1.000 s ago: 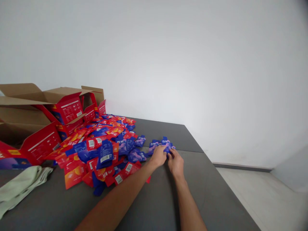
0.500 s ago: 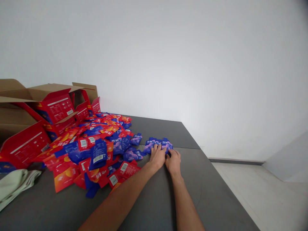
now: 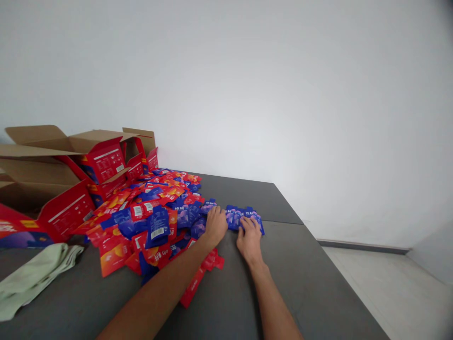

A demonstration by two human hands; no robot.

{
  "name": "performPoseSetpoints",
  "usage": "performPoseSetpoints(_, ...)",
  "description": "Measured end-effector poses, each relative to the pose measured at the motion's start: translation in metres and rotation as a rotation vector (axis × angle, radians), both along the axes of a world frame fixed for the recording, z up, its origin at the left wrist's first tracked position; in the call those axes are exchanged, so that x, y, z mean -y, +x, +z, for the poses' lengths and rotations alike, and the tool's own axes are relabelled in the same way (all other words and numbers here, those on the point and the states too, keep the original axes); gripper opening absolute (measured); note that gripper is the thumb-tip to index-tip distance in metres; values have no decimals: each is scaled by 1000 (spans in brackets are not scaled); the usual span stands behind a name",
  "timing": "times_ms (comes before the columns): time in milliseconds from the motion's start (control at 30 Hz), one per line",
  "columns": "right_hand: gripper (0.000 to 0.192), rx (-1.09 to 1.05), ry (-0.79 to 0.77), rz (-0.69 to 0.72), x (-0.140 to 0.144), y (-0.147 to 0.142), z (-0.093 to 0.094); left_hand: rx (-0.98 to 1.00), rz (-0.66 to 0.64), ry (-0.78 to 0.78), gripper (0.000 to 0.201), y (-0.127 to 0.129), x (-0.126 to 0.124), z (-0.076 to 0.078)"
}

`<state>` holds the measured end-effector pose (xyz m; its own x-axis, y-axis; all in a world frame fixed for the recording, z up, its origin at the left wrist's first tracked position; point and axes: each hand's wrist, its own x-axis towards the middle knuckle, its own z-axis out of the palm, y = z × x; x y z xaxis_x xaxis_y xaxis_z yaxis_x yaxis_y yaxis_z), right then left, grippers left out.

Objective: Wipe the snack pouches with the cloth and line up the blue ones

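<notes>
Flat blue printed packets point(image 3: 231, 218) with tabbed ends lie side by side in a short overlapping row on the dark grey table point(image 3: 283, 269). My right hand point(image 3: 249, 238) rests on the right part of this row, fingers spread over the packets. To its left, my left hand point(image 3: 216, 226) is at the right edge of a loose pile, its fingers stretched out over a blue packet point(image 3: 208, 205). Its fingertips partly cover that packet, and I cannot see a grip on it. Red and blue flat packets point(image 3: 157, 226) make up the pile.
Open red cardboard boxes point(image 3: 67, 208) with brown flaps stand at the left, behind the pile. A folded pale green cloth point(image 3: 38, 274) lies at the near left. A white wall point(image 3: 226, 94) borders the table's back, and the table's right edge drops to a light floor point(image 3: 382, 278).
My left hand has left the row and moved left to the pile's edge. My right hand has shifted onto the row's packets. The view has turned slightly left.
</notes>
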<state>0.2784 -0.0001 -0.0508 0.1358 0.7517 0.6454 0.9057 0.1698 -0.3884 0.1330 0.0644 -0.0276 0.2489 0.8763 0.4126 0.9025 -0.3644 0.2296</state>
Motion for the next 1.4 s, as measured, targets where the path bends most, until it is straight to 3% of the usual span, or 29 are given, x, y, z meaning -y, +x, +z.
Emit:
performPoseSetpoints(200, 37, 11, -38, 95, 4, -28, -2, 6, 162, -58, 37, -30, -10, -2)
performPoseSetpoints(467, 36, -16, -103, 133, 10, -33, 7, 137, 152, -138, 35, -35, -5, 10)
performPoseSetpoints(733, 34, -46, -100, 203, 18, -47, 16, 464, 184, -153, 36, -59, 16, 19)
performPoseSetpoints(800, 33, -102, -100, 252, 21, -53, 21, 710, 149, -198, 32, -63, 25, 15)
performPoseSetpoints(900, 32, -275, -126, 309, 26, -62, 26, 1351, -39, -388, 22, -62, 43, 10)
performPoseSetpoints(1000, 35, -515, -197, 323, 30, -69, 30, 1639, -157, -511, 23, -55, 61, 12)
performPoseSetpoints(1133, 40, -729, -243, 347, 34, -68, 35, 1578, -243, -562, 25, -52, 73, 20)
performPoseSetpoints(1267, 38, -821, -287, 393, 37, -66, 39, 1367, -251, -527, 21, -56, 73, 17)
performPoseSetpoints(1400, 30, -867, -352, 446, 39, -67, 43, 1314, -261, -569, 22, -60, 72, 19)
